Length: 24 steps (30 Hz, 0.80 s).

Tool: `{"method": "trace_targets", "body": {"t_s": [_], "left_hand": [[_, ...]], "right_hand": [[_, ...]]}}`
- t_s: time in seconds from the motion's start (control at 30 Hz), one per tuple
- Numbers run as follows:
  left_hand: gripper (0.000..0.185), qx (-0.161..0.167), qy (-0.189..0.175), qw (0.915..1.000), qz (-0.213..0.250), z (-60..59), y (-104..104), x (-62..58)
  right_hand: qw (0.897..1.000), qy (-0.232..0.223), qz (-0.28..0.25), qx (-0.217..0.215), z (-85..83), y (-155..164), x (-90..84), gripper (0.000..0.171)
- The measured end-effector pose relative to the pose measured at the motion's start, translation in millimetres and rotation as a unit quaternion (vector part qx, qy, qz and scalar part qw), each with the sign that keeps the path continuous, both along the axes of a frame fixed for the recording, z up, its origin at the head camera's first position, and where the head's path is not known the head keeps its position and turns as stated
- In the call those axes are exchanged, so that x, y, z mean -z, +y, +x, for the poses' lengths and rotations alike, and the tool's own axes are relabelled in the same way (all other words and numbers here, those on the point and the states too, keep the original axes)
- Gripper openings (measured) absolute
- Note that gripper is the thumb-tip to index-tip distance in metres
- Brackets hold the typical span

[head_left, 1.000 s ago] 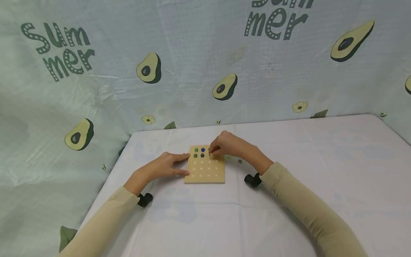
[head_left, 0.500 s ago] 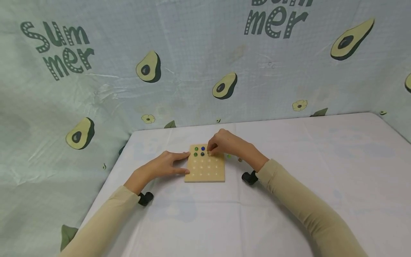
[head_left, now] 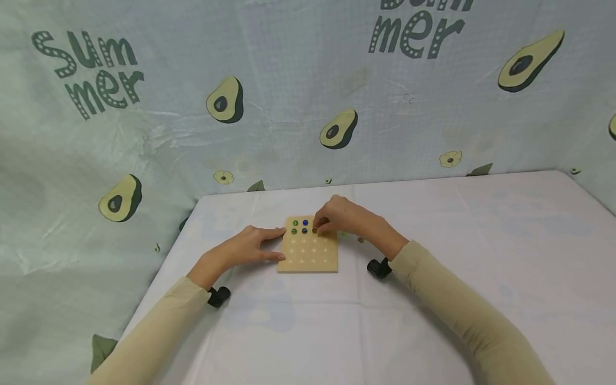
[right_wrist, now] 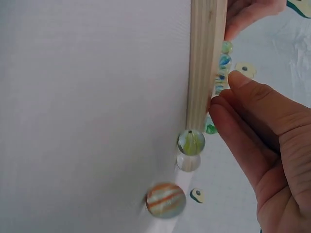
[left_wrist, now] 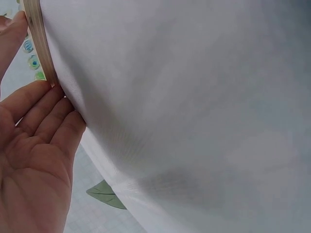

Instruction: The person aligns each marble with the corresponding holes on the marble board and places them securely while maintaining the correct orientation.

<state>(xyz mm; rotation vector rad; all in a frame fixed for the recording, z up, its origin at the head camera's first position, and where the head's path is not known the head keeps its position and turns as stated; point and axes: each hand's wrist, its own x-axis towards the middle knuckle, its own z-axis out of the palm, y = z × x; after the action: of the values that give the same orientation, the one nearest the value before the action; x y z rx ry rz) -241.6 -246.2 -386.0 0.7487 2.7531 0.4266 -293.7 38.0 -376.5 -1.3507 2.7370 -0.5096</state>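
I see the board (head_left: 308,250) flat on the table (head_left: 433,299), between my two hands. My left hand (head_left: 245,250) lies open, its straight fingers (left_wrist: 46,114) touching the board's left edge. My right hand (head_left: 344,216) sits over the board's far right corner, fingertips bunched at a marble (head_left: 315,230); whether they pinch it I cannot tell. Loose marbles (right_wrist: 166,199) lie just right of the board.
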Motion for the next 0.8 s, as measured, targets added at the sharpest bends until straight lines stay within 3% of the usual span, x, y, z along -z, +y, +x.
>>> {"method": "trace_targets", "body": {"t_s": [0.37, 0.8], "left_hand": [[0.085, -0.004, -0.005, 1.0000, 0.001, 2.2, -2.1, -1.7], [0.087, -0.001, -0.005, 1.0000, -0.003, -0.1, -1.3, 1.5]], "right_hand": [[1.000, -0.010, -0.024, 0.000, 13.5, 49.2, -7.9, 0.013], [0.999, -0.038, -0.014, -0.004, 20.6, 91.1, 2.9, 0.014]]}}
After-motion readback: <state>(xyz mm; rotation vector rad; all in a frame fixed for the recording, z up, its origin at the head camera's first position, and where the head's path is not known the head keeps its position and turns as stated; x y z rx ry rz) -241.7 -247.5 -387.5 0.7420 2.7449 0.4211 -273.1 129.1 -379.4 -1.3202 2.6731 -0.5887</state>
